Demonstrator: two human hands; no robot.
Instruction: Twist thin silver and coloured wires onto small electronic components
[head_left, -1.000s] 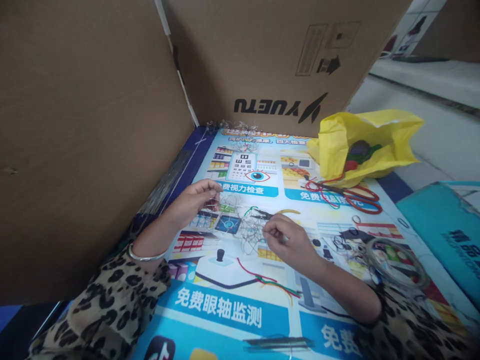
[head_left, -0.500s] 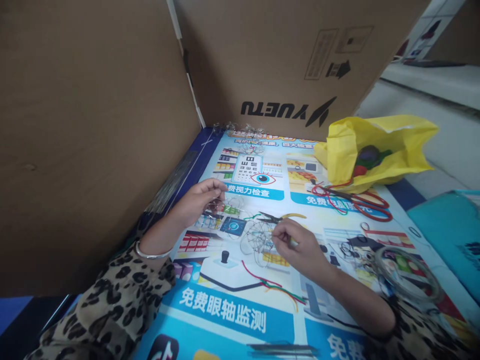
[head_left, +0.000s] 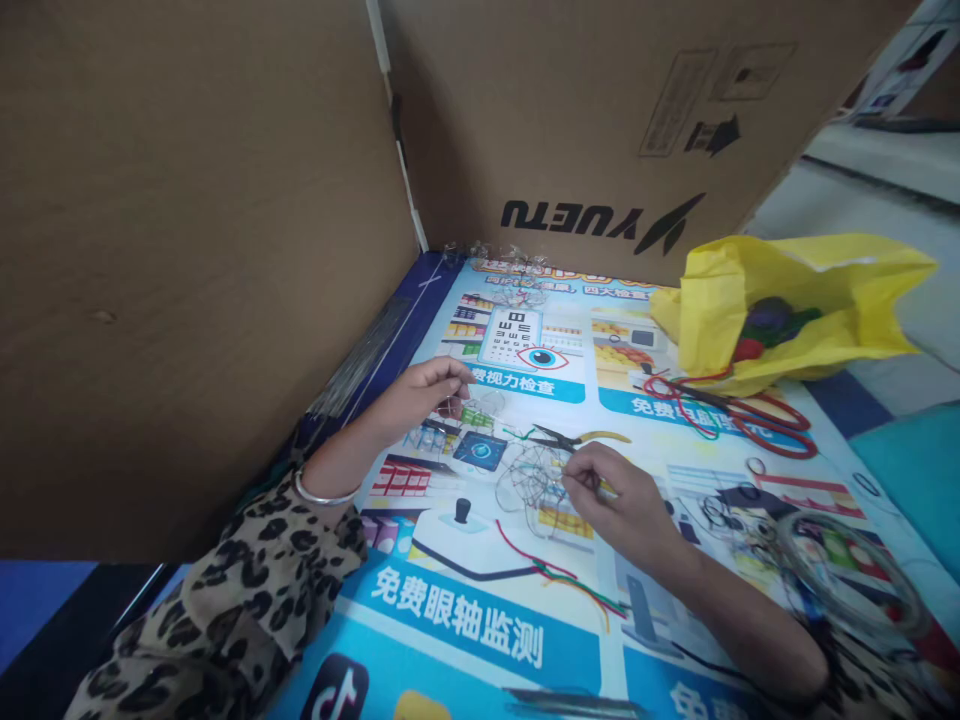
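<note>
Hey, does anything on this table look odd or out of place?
The cardboard box at the back stands upside down: its YUETU lettering reads inverted. Nothing looks spilled; the wire tangle between the left hand and right hand is merely messy.

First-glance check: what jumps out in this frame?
Tall cardboard walls off the left and back of a bright blue poster that serves as the work surface. Mid-poster, the left hand and right hand pinch tangled wire. A yellow bag sits at the right rear, with red scissors just in front of it.
</note>
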